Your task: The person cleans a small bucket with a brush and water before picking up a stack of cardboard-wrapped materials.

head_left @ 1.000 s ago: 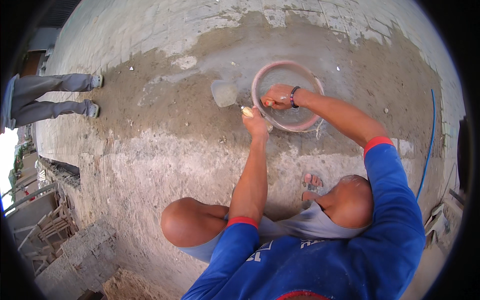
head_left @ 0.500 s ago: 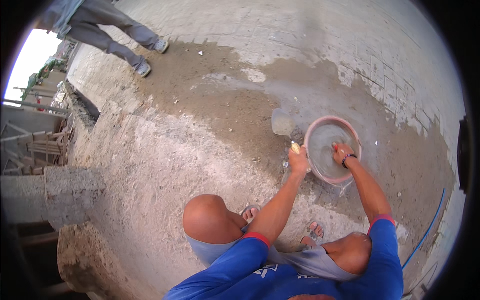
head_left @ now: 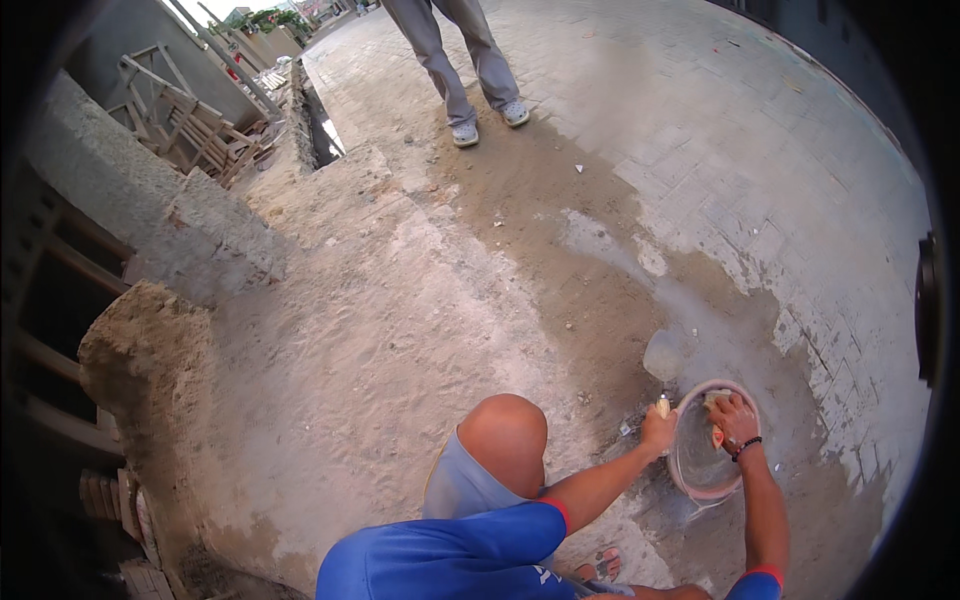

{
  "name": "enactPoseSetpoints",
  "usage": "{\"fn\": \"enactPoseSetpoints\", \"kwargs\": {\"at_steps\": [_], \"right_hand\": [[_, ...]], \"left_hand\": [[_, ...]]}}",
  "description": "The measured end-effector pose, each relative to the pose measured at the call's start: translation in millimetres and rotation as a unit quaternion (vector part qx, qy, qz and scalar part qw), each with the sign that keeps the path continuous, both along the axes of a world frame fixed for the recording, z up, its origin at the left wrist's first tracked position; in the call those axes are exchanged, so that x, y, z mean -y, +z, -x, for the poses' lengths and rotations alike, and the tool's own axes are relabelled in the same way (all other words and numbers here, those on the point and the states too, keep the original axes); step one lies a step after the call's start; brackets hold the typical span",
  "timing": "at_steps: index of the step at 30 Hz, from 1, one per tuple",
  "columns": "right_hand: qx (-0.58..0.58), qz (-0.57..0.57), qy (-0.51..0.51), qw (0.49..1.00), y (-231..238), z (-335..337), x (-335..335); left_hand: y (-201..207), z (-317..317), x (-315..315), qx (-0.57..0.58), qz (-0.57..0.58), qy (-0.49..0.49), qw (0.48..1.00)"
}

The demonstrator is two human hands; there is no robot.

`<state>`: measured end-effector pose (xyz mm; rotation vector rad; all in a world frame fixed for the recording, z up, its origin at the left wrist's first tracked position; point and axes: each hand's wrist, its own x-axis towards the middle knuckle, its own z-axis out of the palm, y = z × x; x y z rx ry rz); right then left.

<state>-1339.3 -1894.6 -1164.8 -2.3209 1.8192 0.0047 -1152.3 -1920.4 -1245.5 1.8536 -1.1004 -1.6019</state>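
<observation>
My left hand (head_left: 658, 432) is closed around the pale handle of a trowel (head_left: 662, 356), just beside the left rim of a round pinkish basin (head_left: 676, 468). The trowel's broad, grey-smeared blade points away from me, over the wet ground. Inside the basin is greyish, cloudy water (head_left: 700, 460). My right hand (head_left: 736, 422), with a dark bracelet at the wrist, reaches over the basin's far right part. Its fingers are closed on something pale with an orange part, mostly covered by the hand; its kind cannot be made out.
A person in grey trousers (head_left: 445, 55) and light clogs stands farther off. Damp sandy ground (head_left: 570, 260) borders pale paving (head_left: 690, 130). On the left are a rough concrete block (head_left: 215, 230), a sand heap (head_left: 140, 350), stacked timber (head_left: 200, 135) and a gutter (head_left: 322, 140).
The view has swung left, so the basin and both hands sit lower. My right hand has risen from the water to the basin's far side. My left hand still grips the trowel.
</observation>
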Motion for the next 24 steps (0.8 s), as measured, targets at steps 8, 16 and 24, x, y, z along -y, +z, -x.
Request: {"fn": "enactPoseSetpoints", "kwargs": {"at_steps": [8, 16, 24], "right_hand": [[-0.079, -0.160, -0.208, 0.962, -59.7, 0.9, -60.3], [0.197, -0.188, -0.347, 0.897, -89.9, -33.7, -56.8], [0.240, 0.051, -0.102, 0.964, 9.5, -20.6, -7.7]], "left_hand": [[-0.5, -3.0, -5.0, 0.002, 0.016, -0.032, 0.999], [3.2, -0.2, -4.7, 0.004, 0.036, -0.055, 0.998], [7.8, -7.3, -3.3, 0.022, 0.029, -0.047, 0.998]]}}
